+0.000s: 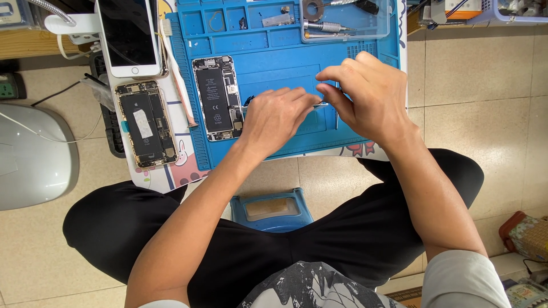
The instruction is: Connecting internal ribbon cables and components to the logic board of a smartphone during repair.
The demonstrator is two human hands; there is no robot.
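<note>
My left hand [275, 116] and my right hand [365, 94] meet over the blue repair mat [274, 54], fingertips pinched together on a thin metal tool, likely tweezers [323, 104]. Which small part lies under the fingers is hidden. Just left of my left hand lies an opened phone [217, 97] with its black battery showing. A second opened phone [146, 123] lies further left, off the mat on a patterned board.
A white phone [128, 35] lies screen up at the top left beside a toothbrush [177, 71]. A clear tray [346, 20] with screwdrivers sits at the mat's far edge. A blue stool [271, 210] stands between my knees. A white rounded device [31, 157] sits on the floor at left.
</note>
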